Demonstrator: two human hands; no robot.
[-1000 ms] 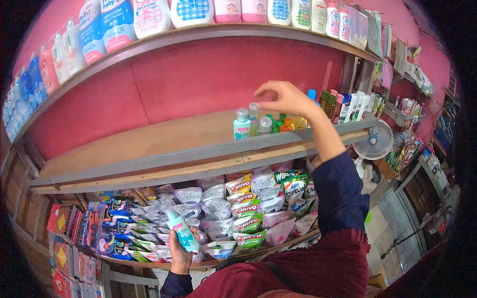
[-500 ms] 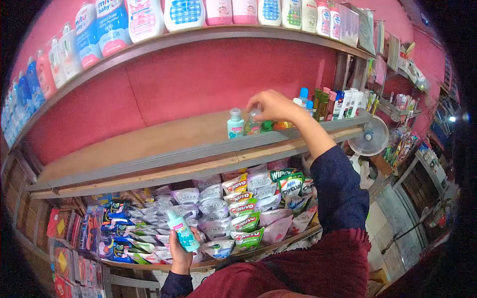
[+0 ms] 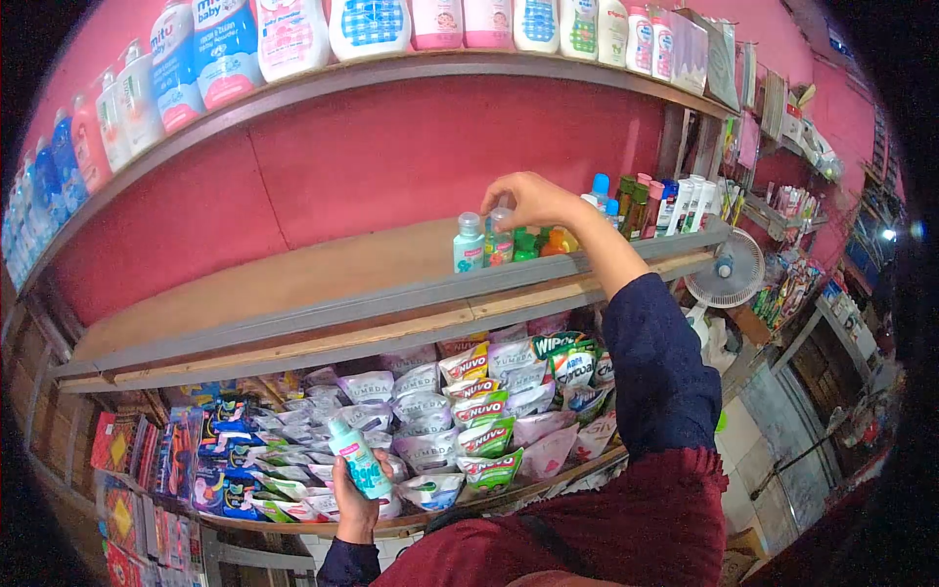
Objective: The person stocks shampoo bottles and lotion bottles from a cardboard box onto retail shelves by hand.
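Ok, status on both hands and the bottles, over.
Left hand holds a teal bottle low by the pouches. Right hand grips a small bottle on the middle shelf, beside a teal shelf bottle. Nothing blocking.

The right hand (image 3: 533, 201) covers the cap and upper part of a small clear bottle (image 3: 499, 245) on the middle shelf (image 3: 293, 313), so whether the fingers pinch it or only rest on it cannot be told. Behind the wrist, the green and orange bottles (image 3: 543, 242) show only in part. The left hand (image 3: 354, 501) wraps the lower half of a teal bottle (image 3: 358, 458); its label is too small to read. The top-shelf bottles (image 3: 293, 29) are cut off by the upper edge. Far-right goods (image 3: 812, 147) are blurred, perhaps packets.
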